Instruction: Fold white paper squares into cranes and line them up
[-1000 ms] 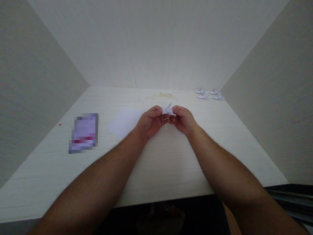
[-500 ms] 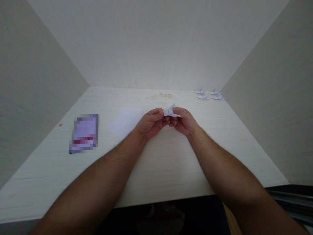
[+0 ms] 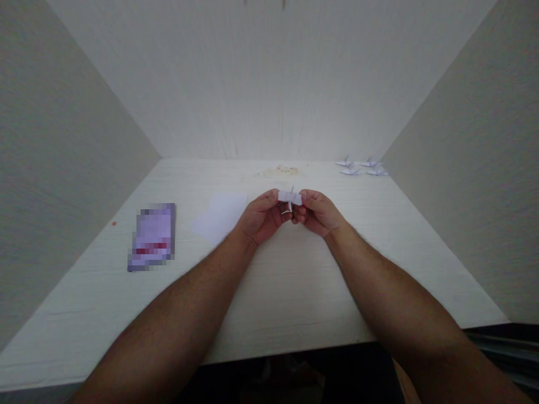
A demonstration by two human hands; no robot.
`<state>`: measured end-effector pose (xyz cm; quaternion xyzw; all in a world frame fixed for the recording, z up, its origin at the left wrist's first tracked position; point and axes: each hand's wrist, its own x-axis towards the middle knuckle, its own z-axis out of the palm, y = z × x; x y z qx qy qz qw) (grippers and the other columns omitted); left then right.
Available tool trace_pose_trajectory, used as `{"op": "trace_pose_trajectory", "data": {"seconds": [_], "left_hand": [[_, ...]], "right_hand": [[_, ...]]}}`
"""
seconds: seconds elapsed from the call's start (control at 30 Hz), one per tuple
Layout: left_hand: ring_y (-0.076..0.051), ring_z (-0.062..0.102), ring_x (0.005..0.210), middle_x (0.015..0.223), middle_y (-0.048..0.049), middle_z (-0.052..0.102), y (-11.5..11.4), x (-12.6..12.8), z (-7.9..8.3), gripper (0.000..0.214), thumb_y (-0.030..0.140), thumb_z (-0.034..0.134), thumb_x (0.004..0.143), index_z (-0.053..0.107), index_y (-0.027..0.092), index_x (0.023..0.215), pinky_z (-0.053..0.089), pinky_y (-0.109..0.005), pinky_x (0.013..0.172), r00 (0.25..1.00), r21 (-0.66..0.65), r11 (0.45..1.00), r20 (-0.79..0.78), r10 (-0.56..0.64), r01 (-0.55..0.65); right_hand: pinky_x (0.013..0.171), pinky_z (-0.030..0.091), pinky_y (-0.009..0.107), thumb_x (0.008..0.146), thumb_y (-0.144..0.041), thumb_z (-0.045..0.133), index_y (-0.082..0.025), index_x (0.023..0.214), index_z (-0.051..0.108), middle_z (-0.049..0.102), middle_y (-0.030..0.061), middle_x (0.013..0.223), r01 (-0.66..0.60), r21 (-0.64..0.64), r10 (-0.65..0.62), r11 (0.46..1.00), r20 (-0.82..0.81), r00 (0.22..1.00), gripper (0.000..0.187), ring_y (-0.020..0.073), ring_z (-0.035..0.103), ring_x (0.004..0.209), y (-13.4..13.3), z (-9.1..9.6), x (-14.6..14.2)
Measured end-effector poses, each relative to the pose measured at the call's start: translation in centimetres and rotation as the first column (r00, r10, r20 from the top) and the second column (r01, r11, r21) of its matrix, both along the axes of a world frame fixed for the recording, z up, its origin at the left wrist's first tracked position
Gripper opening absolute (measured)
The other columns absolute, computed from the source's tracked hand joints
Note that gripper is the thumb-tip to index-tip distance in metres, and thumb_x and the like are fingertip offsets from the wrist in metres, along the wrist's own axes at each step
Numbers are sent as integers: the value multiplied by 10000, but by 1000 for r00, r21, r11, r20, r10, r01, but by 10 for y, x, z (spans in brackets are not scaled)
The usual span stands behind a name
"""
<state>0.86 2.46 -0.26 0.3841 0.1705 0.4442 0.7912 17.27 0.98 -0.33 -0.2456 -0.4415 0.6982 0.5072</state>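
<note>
A small folded piece of pale lilac paper (image 3: 289, 197) is held between both hands above the middle of the white desk (image 3: 295, 292). My left hand (image 3: 261, 217) pinches its left side with thumb and fingers closed. My right hand (image 3: 318, 213) pinches its right side the same way. The paper has a thin point sticking up and another poking down between the fingertips. Both hands hover a little above the desk top, knuckles close together.
A flat white sheet (image 3: 219, 216) lies just left of my hands. A purple packet (image 3: 153, 237) lies further left. Several small folded paper cranes (image 3: 359, 166) sit at the back right corner. Pale walls close in the desk on three sides; a brownish stain (image 3: 281, 170) marks the back.
The folded paper has been turned between the fingertips, its wing-like flaps now narrower and a point showing below. The camera has tipped slightly, shifting the scene down.
</note>
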Motion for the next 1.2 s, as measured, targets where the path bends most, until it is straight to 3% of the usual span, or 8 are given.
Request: {"op": "trace_pose_trajectory", "data": {"seconds": [0.33,0.53,0.73,0.87,0.93,1.0,1.1,1.2], "left_hand": [[-152,623,681,728,-26,642,1,-1,0,203,309,749,754,599,174,733,512,-285,637,998,-50,998,54,31,-28],[-174,620,676,714,-31,624,0,-2,1,225,336,739,735,570,192,695,517,-324,642,998,-45,998,37,49,-47],[-184,641,683,695,-21,625,-2,-2,4,254,336,739,733,535,197,671,543,-351,663,993,-76,991,40,114,-110],[-121,640,650,689,11,642,4,-1,0,181,244,733,752,562,190,723,561,-288,691,976,-164,967,69,206,-193],[-85,644,640,696,28,655,9,0,-3,138,184,720,768,582,184,766,558,-235,690,943,-230,922,51,329,-310],[-75,663,664,720,26,675,13,1,-5,120,177,709,790,590,180,783,558,-208,689,909,-266,878,15,417,-399],[-81,683,712,770,2,702,16,3,-6,91,189,695,813,609,167,793,565,-200,698,893,-251,861,-24,450,-441],[-90,694,750,787,-9,709,15,5,-5,70,170,697,801,629,156,789,567,-202,718,897,-211,874,-40,440,-438]], "right_hand": [[551,512,259,691,-515,815,-196,654,517,538,-78,524,41,2,-41,999,-11,999,437,81,508,467,2,-2,-1],[588,526,276,690,-518,815,-199,642,516,518,-84,504,14,14,-14,1000,-19,1000,440,80,504,455,2,-3,0],[620,534,280,630,-522,850,-212,610,465,458,-104,472,84,-8,-84,996,-18,996,494,76,482,443,3,-5,-1],[600,531,295,662,-618,779,-217,591,460,431,-92,467,153,-64,-154,986,-19,988,517,84,461,433,7,-2,-1],[571,522,303,730,-693,661,-221,578,458,419,-77,466,262,-101,-264,960,1,965,536,92,449,423,10,-1,-2],[536,507,303,783,-692,581,-226,591,469,420,-69,476,426,-89,-423,900,45,905,516,96,433,413,12,-2,-3],[509,471,275,774,-560,666,-223,658,518,483,-63,527,614,106,-622,782,180,762,386,95,449,443,11,-7,-7],[503,418,238,686,-450,787,-223,773,569,545,-61,600,643,336,-726,688,321,609,326,95,487,516,7,-9,-14]]}}
